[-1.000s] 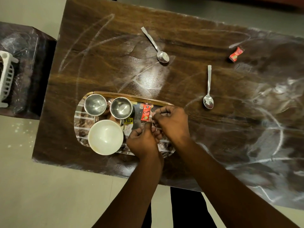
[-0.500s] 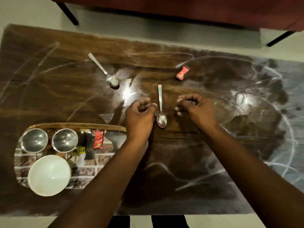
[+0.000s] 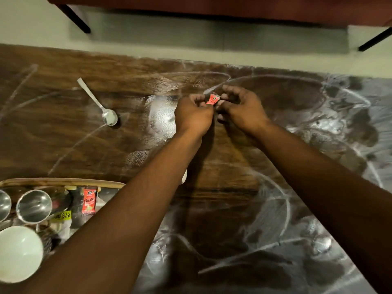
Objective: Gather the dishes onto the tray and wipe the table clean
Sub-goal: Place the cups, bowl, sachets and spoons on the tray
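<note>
A small red sachet (image 3: 212,99) is pinched from both sides at the far middle of the wooden table (image 3: 53,145), between my left hand (image 3: 194,115) and my right hand (image 3: 241,109). A steel spoon (image 3: 99,105) lies on the table to the left. Only the bowl tip of a second spoon (image 3: 184,177) peeks out from under my left forearm. At the lower left, the tray (image 3: 63,182) holds two steel cups (image 3: 34,205), a white bowl (image 3: 19,253) and another red sachet (image 3: 89,200).
White streaks and smears cover the table, thickest on the right (image 3: 339,124). Pale floor lies past the table's far edge, where a dark red piece of furniture with black legs (image 3: 76,18) stands. A yellow price sticker (image 3: 61,215) is on the tray.
Both hands have moved from beside the near spoon to the far red sachet and closed on it. That spoon now lies under my left forearm.
</note>
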`<state>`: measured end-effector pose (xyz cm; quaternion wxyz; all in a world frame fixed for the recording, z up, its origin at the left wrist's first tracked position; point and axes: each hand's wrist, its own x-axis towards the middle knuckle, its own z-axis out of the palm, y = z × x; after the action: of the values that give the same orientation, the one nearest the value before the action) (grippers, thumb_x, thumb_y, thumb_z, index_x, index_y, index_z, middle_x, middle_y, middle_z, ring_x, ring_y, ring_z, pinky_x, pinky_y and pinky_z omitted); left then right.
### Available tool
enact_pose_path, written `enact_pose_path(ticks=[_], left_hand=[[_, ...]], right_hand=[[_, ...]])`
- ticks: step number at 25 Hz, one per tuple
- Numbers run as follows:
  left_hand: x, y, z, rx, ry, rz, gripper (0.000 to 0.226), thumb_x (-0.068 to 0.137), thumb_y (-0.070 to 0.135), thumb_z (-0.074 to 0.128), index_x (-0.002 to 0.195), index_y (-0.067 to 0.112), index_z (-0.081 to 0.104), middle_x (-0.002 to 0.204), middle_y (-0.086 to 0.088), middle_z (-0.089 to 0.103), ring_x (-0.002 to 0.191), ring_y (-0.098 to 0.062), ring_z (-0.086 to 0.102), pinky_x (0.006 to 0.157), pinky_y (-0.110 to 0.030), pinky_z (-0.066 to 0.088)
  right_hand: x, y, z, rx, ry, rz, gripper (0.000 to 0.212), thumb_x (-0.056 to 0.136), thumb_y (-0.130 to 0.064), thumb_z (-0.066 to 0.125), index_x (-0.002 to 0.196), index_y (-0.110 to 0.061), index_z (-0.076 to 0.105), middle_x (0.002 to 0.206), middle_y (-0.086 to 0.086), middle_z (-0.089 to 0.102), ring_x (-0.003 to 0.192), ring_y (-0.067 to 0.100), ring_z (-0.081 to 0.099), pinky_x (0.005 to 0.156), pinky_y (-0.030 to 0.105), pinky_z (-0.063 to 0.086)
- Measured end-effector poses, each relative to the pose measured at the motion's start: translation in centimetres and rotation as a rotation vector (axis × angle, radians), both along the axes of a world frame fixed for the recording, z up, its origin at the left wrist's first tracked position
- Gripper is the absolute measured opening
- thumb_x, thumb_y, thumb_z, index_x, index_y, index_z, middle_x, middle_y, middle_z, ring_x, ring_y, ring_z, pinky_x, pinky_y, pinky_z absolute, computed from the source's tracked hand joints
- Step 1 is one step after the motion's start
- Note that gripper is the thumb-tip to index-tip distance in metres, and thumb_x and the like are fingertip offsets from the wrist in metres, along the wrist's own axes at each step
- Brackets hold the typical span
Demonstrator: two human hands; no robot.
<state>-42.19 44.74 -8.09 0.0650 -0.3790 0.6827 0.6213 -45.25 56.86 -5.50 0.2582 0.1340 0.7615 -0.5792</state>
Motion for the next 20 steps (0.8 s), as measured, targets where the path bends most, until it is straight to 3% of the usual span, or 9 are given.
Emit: enact_pose_path(ticks=[3,6,10,12,15,18,20], left_hand=[[0.3,1.2,-0.2,-0.064,0.039,0.006,0.015,0.083,0.005,0.077,0.095,0.013,0.082,0.085,-0.002,0.080,0.082,-0.021,0.079,0.082,-0.041,0.068],[1.7,1.0,-0.3,-0.078,0.058,0.095,0.027,0.083,-0.004,0.076,0.106,0.007,0.082,0.084,0.000,0.078,0.078,-0.014,0.076,0.081,-0.038,0.068],[6.2,0.0,2.7,0.031,0.198,0.169,0.029,0.086,-0.013,0.076,0.105,0.009,0.077,0.090,0.002,0.078,0.074,0.003,0.075,0.082,-0.026,0.065],[9.8,-1.6,4.1,0.084,0.240,0.223,0.032,0.087,-0.014,0.077,0.100,0.015,0.075,0.089,0.001,0.077,0.075,-0.001,0.073,0.079,-0.025,0.062],[16.2,-5.2,5.3,0.096,0.225,0.304,0.025,0.087,-0.010,0.081,0.100,0.012,0.078,0.088,-0.004,0.081,0.078,-0.007,0.076,0.077,-0.025,0.063],[22.3,-8.4,5.0,0.106,0.125,0.412,0.022,0.087,-0.008,0.083,0.103,0.007,0.080,0.083,-0.004,0.082,0.077,-0.011,0.077,0.076,-0.025,0.064],[25.6,-10.5,4.4,0.098,0.065,0.460,0.019,0.088,-0.006,0.083,0.101,0.008,0.081,0.083,-0.006,0.083,0.073,-0.014,0.077,0.074,-0.028,0.065]], right_hand=[[0.3,-0.2,-0.6,0.004,-0.032,0.027,0.032,0.104,-0.002,0.061,0.136,-0.007,0.064,0.111,0.007,0.068,0.089,0.016,0.070,0.083,0.035,0.064],[1.2,0.2,-0.7,-0.015,-0.057,-0.034,0.029,0.102,-0.005,0.066,0.131,-0.009,0.067,0.106,0.010,0.071,0.071,0.013,0.070,0.077,0.037,0.065],[3.5,-0.8,0.8,-0.118,-0.110,-0.141,0.028,0.099,-0.004,0.072,0.127,-0.001,0.068,0.097,0.017,0.076,0.065,0.009,0.069,0.061,0.022,0.061],[5.6,-2.3,1.9,-0.153,-0.123,-0.096,0.026,0.097,-0.002,0.073,0.122,0.006,0.070,0.095,0.020,0.075,0.067,0.010,0.069,0.058,0.017,0.059],[10.1,-5.7,2.8,-0.189,-0.182,0.015,0.024,0.096,-0.004,0.075,0.116,0.008,0.072,0.087,0.020,0.074,0.062,0.013,0.066,0.056,0.021,0.057],[14.7,-9.4,2.6,-0.204,-0.249,0.100,0.004,0.094,-0.002,0.076,0.098,-0.001,0.074,0.074,0.011,0.075,0.059,0.012,0.067,0.056,0.022,0.057],[17.4,-12.0,2.0,-0.170,-0.245,0.157,0.004,0.094,0.002,0.075,0.097,0.000,0.074,0.074,0.010,0.074,0.061,0.013,0.070,0.060,0.019,0.061]])
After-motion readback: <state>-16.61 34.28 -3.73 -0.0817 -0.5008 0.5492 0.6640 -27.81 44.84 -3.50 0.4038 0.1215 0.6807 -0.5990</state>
